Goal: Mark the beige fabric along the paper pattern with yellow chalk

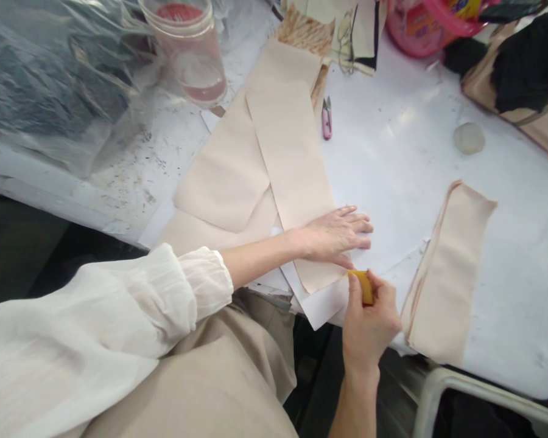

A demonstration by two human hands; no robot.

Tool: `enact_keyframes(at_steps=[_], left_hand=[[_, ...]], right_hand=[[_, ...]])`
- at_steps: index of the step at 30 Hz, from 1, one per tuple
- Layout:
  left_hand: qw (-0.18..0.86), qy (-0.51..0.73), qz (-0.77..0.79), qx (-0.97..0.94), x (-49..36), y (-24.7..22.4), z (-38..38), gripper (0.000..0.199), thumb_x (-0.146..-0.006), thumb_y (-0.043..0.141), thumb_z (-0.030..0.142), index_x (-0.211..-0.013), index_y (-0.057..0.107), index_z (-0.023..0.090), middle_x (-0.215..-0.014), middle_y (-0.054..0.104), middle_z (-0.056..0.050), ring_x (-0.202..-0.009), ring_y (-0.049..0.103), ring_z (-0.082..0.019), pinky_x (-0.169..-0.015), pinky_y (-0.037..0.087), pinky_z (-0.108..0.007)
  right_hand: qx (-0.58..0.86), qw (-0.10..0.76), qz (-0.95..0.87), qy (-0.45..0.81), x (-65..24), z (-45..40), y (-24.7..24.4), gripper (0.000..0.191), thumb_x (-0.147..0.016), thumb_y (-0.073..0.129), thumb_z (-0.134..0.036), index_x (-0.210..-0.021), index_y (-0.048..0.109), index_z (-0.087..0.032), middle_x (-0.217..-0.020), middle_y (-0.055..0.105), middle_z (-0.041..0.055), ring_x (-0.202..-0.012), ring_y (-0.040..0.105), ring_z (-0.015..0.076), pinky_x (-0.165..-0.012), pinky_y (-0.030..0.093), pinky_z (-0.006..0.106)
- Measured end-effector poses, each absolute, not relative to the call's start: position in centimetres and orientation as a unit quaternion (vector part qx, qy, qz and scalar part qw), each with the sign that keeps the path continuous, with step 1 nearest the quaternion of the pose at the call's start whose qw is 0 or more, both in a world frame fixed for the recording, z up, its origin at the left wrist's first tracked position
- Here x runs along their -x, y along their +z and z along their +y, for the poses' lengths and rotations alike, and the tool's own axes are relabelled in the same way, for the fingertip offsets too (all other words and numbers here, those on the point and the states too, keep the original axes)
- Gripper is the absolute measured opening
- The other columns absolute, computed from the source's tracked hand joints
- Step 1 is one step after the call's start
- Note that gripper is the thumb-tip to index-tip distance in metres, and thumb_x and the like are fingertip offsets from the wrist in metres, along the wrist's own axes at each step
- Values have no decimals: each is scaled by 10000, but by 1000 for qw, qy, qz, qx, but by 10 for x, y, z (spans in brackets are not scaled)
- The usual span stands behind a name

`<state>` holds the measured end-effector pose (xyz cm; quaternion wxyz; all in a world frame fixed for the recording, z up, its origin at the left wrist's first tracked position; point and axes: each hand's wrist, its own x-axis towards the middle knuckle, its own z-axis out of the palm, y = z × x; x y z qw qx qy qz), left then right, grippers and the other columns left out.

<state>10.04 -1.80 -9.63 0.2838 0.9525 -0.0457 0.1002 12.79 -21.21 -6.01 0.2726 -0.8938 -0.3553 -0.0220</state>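
Observation:
My left hand [335, 236] lies flat with its fingers spread on the lower end of a long beige fabric strip [296, 158]. Just below it, my right hand [372, 310] pinches a small yellow piece [364, 287] at the strip's lower right corner. White paper [319, 307] shows under that end of the strip. Wider beige pieces [223, 170] lie to the left, partly under the strip. A folded stack of beige fabric [452, 274] rests to the right of my hands.
Pink thread snips [327, 119] lie beyond the strip on the white table [393, 140]. A clear jar [192, 55] and plastic-wrapped bundle [50, 79] stand back left. At the back right are a pink basket [420, 30], a translucent disc [469, 138] and black cloth [530, 67].

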Motion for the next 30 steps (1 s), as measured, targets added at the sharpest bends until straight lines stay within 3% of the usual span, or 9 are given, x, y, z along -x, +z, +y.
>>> enact_keyframes(at_steps=[10, 17, 23, 28, 30], left_hand=[[291, 78, -30, -953, -101, -92, -18, 446, -848, 711, 442, -1219, 654, 201, -1458, 513, -112, -1458, 351, -313, -1246, 173, -519], [283, 92, -25, -954, -102, -94, -20, 406, -862, 691, 440, -1203, 663, 221, -1443, 530, -95, -1448, 368, -300, -1241, 181, -508], [281, 85, -26, -956, -102, -93, -20, 392, -861, 690, 406, -1210, 659, 228, -1448, 527, -81, -1453, 362, -287, -1249, 171, -494], [288, 84, -22, -954, -102, -90, -21, 428, -849, 705, 435, -1205, 664, 200, -1448, 528, -109, -1450, 366, -310, -1248, 184, -510], [288, 89, -24, -953, -103, -91, -21, 422, -856, 697, 442, -1201, 667, 201, -1445, 532, -109, -1448, 370, -310, -1246, 190, -510]], right_hand=[[882, 211, -403, 123, -123, -220, -37, 294, -1006, 499, -460, -953, 618, -196, -865, 667, 53, -751, 628, 211, -683, 462, 306], [905, 246, -346, 11, -135, -211, -42, 369, -943, 590, -513, -1056, 646, -166, -969, 696, 109, -859, 656, 266, -768, 475, 357], [887, 225, -398, 68, -130, -201, -50, 240, -979, 522, -413, -950, 610, -191, -868, 663, 59, -768, 623, 219, -695, 444, 313], [886, 206, -381, 166, -135, -221, -31, 255, -936, 579, -464, -918, 627, -215, -847, 681, 28, -726, 632, 207, -653, 440, 295], [903, 220, -340, 141, -137, -222, -29, 297, -915, 613, -503, -965, 651, -213, -892, 701, 45, -762, 652, 226, -685, 460, 309]])
